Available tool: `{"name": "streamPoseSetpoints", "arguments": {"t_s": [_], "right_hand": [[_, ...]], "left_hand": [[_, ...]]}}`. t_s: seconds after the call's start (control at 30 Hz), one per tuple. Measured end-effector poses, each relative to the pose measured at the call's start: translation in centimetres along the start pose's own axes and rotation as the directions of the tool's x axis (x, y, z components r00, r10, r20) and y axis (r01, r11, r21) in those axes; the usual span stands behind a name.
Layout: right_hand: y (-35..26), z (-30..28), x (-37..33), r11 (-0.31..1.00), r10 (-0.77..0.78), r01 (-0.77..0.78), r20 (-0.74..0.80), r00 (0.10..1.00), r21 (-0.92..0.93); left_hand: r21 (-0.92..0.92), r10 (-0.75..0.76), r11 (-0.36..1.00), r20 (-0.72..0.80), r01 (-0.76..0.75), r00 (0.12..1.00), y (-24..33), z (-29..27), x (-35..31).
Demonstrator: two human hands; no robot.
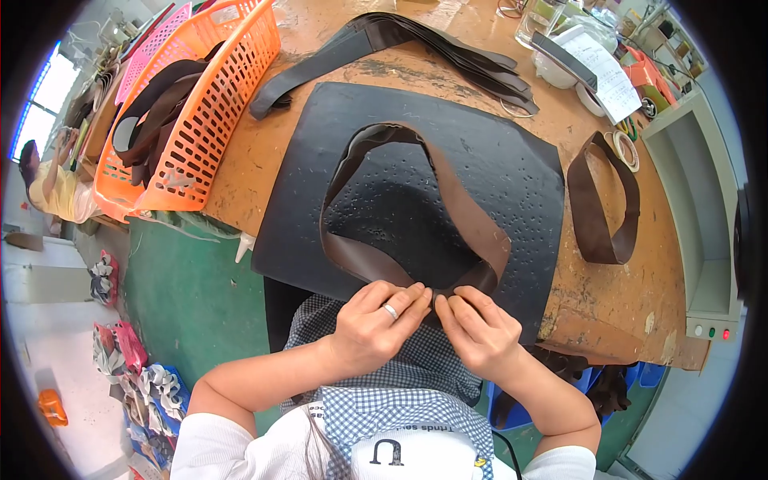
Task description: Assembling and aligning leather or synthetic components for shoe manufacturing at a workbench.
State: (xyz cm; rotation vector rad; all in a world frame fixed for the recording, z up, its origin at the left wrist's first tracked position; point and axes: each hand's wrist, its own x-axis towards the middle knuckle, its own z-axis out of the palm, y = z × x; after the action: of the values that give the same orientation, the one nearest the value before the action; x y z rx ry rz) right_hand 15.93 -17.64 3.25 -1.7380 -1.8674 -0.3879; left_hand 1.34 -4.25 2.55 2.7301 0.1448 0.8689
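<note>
A wide brown strip, perhaps leather, forms a loop [468, 204] that stands on edge on a black mat [288, 208] pitted with small holes. At the mat's near edge, my left hand [376, 320] pinches one end of the strip, a ring on one finger. Close beside it, my right hand [480, 328] pinches the strip's other side, fingertips almost touching the left ones. The fingers hide the spot where the ends come together. Another closed brown loop [612, 236] stands on the wooden table [624, 308] to the right of the mat.
Dark flat strips [344, 60] lie stacked beyond the mat. An orange basket [208, 120] with brown strips stands at the left. At the back right are a sheet of paper [600, 68], tape rolls [626, 150] and a grey-green metal housing [696, 184]. Another person [60, 188] sits far left.
</note>
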Motion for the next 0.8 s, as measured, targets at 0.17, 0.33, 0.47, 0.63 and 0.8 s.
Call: {"name": "streamPoseSetpoints", "arguments": {"t_s": [0.17, 0.33, 0.47, 0.63, 0.8], "right_hand": [[-0.02, 0.06, -0.19, 0.996, -0.058, 0.06, 0.024, 0.998, -0.063], [0.03, 0.07, -0.23, 0.997, -0.048, 0.049, 0.02, 0.999, -0.064], [0.02, 0.15, -0.22, 0.999, -0.009, 0.009, 0.006, 1.0, -0.033], [0.05, 0.31, -0.48, 0.999, 0.044, -0.044, -0.02, 0.999, -0.011], [0.11, 0.75, -0.63, 0.975, 0.223, -0.221, -0.095, 0.97, 0.039]], "left_hand": [[0.041, 0.022, 0.999, -0.038, -0.021, 0.999, 0.22, -0.1, -0.04], [0.044, 0.02, 0.999, -0.016, -0.019, 1.0, 0.29, -0.15, 0.13], [0.019, 0.037, 0.999, -0.032, -0.037, 0.999, 0.0, 0.05, -0.15], [-0.002, 0.069, 0.998, -0.046, -0.069, 0.997, -0.21, 0.12, -0.21], [-0.009, 0.081, 0.997, -0.044, -0.081, 0.996, -0.28, 0.2, -0.32]]}}
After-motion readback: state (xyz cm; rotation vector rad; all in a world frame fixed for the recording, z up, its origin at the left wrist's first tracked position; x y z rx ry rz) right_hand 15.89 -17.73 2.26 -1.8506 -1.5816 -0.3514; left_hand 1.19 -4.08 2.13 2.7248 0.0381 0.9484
